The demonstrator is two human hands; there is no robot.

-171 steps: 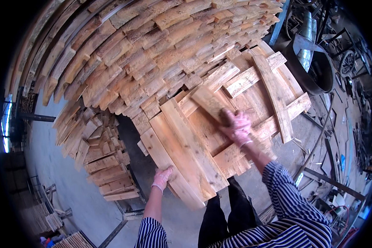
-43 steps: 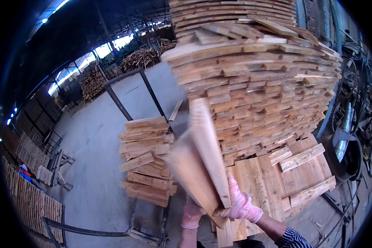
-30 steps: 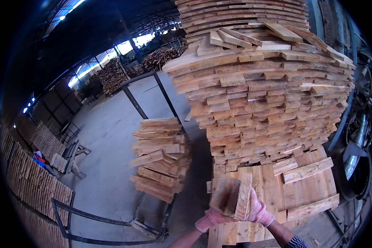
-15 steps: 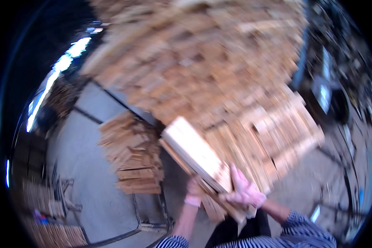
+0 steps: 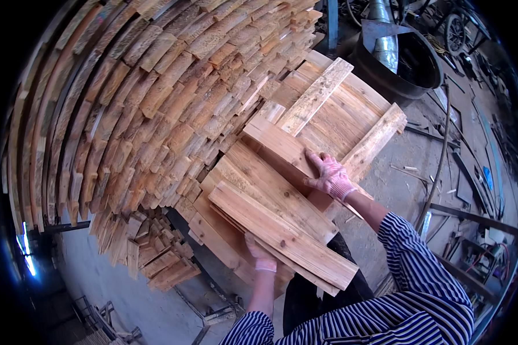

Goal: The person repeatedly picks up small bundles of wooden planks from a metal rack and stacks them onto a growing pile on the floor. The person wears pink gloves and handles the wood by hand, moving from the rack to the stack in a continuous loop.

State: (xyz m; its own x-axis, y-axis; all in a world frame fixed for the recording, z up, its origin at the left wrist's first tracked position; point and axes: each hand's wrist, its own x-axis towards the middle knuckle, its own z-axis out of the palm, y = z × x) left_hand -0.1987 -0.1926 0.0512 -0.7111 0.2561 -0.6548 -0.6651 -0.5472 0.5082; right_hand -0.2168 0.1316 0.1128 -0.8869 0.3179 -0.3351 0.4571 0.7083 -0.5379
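Observation:
My left hand [image 5: 261, 253], in a pale pink glove, is closed on the near-left edge of a small bundle of wooden boards [image 5: 285, 233]. These boards lie aslant across my front, their near ends over my dark trousers. Part of the left fingers is hidden under the bundle. Farther right, my right hand [image 5: 330, 176], gloved alike, grips the near end of another wooden board [image 5: 279, 144] on a low stack. Its thumb and fingers are spread around that end. Between the hands lie more wide boards [image 5: 270, 190].
A tall wall of stacked planks [image 5: 155, 98] rises at the far left. Short offcuts [image 5: 167, 259] are heaped below it. Two crosswise battens [image 5: 316, 95] lie on the far boards. Beyond stands a black round tub [image 5: 397, 86]. A metal frame [image 5: 483, 221] is at right.
The view has swung, bringing the plank wall to the left. My right hand has left the bundle that both hands held and moved onto the board on the stack. The left hand keeps the bundle.

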